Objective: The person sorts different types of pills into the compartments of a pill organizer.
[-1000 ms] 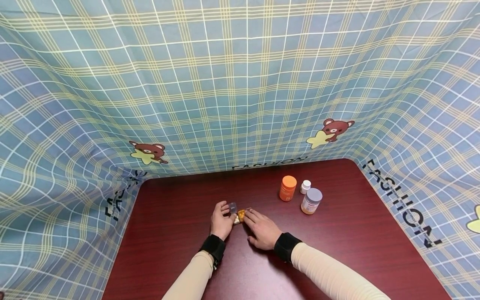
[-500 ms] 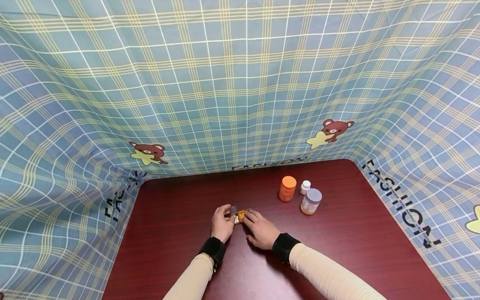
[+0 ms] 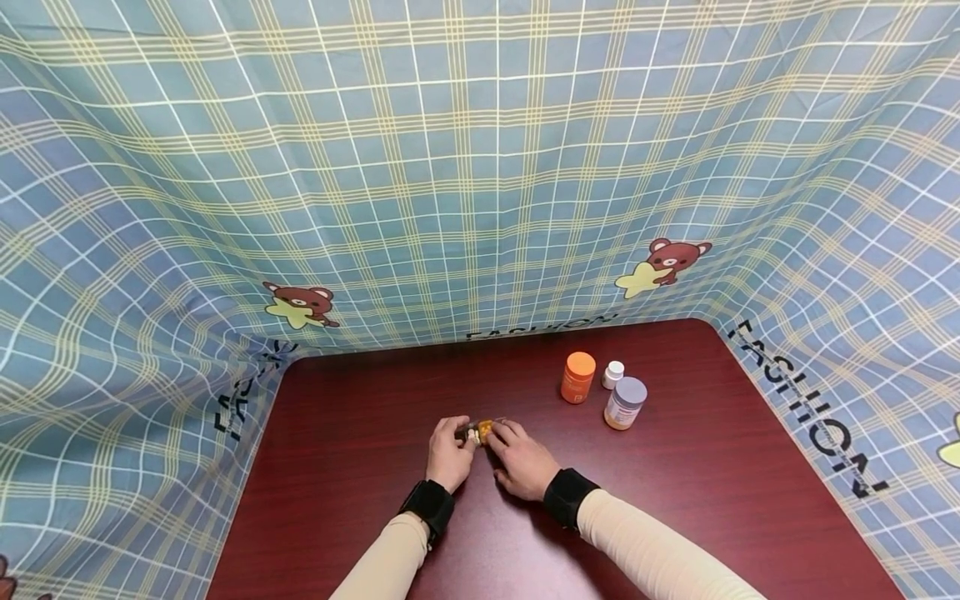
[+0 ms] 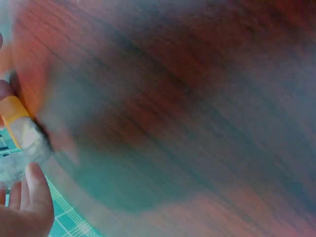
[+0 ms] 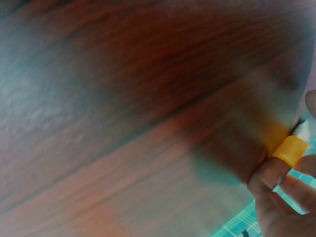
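Note:
A small pill box (image 3: pixel 480 433) lies on the table between both hands. It shows an orange compartment (image 4: pixel 15 109) beside a clear compartment (image 4: pixel 30 136) with pale pills in it; yellow pills sit in the orange one in the head view. My right hand (image 3: pixel 522 460) grips the box at its orange end, seen also in the right wrist view beside the orange compartment (image 5: pixel 290 150). On the clear side, the curled fingers and thumb of my left hand (image 3: pixel 450 454) hold the raised clear lid (image 4: pixel 11 168). Fingers cover part of the box in the head view.
At the back right stand an orange bottle (image 3: pixel 577 378), a small white bottle (image 3: pixel 612 375) and a jar with a grey lid (image 3: pixel 626 403). The dark red table (image 3: pixel 360 400) meets a checked cloth (image 3: pixel 450 208) along its back and sides.
My left hand has brought the clear lid down and nearer the box, its fingers curling in over that side. The right hand stays at the orange end.

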### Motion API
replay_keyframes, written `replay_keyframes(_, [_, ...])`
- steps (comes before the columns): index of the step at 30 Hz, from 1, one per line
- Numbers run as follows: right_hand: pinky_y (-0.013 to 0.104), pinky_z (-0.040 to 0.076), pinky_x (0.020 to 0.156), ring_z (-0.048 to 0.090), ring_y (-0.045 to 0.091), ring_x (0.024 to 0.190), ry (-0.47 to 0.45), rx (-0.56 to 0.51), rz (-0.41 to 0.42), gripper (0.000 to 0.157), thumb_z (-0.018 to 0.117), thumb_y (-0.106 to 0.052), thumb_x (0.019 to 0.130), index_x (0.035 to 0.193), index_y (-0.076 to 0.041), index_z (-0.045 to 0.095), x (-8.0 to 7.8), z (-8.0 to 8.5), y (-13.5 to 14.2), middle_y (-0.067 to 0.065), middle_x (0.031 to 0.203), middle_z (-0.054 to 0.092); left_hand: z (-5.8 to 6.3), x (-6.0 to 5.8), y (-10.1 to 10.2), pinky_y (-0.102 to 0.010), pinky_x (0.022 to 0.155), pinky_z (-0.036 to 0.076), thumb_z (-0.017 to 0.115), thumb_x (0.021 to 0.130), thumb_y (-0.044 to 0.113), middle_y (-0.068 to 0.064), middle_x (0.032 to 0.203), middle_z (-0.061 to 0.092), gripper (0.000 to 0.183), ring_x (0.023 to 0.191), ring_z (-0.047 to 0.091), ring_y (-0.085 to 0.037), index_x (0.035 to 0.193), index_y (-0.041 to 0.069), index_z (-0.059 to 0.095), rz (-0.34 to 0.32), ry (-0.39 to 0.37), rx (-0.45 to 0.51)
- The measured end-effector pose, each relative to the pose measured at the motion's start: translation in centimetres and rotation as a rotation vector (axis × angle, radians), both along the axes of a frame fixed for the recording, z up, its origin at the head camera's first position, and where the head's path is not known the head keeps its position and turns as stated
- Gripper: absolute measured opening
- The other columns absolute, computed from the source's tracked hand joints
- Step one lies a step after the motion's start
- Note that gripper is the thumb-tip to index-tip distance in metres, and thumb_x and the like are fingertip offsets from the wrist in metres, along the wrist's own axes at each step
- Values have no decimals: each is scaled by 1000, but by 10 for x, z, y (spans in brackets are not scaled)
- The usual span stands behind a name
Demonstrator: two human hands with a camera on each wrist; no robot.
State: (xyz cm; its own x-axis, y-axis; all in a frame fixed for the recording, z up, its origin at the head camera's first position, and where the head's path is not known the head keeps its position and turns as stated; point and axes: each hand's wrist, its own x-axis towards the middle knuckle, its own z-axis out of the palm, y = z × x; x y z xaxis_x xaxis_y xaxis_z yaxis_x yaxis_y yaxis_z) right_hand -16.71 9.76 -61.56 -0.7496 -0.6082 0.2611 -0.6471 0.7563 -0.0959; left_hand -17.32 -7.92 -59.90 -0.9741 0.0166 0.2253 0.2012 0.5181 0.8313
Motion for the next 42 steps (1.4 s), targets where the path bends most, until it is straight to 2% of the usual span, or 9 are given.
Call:
replay_keyframes(7, [42,43,100,43,35,125,4,-15,-19,66,75,-33,73,129,-1,57,2,0,-4,18,133,51,-3,4,0,-36,76,54,74,74,-4,-13,107,61,30,96,61,-28,104,-6,67,-14,70,-93])
replay_keyframes(11, [41,42,100,43,35,125,11,1,-25,66,74,-34,74,129,-1,57,0,-2,-4,17,132,51,-5,7,2,-36,81,50,76,73,0,-11,105,63,27,97,61,-25,99,-5,70,-17,112,-164])
replay_keyframes(16, [42,43,99,45,35,124,8,-26,-25,68,75,-33,72,129,-2,55,-1,-3,-5,16,131,52,-7,10,2,-38,87,48,77,72,-1,-13,105,65,26,99,62,-25,97,-5,70,-27,133,-184])
replay_keyframes(23, [46,49,89,48,36,118,25,-38,-4,70,75,-29,72,136,-15,52,-1,-1,-5,18,129,52,-10,14,-1,-37,86,50,75,72,-2,-10,106,68,24,98,64,-24,96,0,73,-38,184,-229])
replay_keyframes(30, [44,49,91,46,35,120,-13,8,-14,66,73,-29,74,136,-18,53,3,4,-6,19,132,50,-9,16,-1,-38,86,50,75,73,-2,-11,109,67,22,100,64,-26,95,-2,73,-53,189,-285])
replay_keyframes(42, [44,48,91,46,34,120,17,21,-11,66,73,-31,74,136,-18,54,1,-2,-7,19,132,50,-7,16,-3,-38,85,51,75,74,0,-13,110,66,24,100,64,-27,98,-2,72,-89,191,-328])
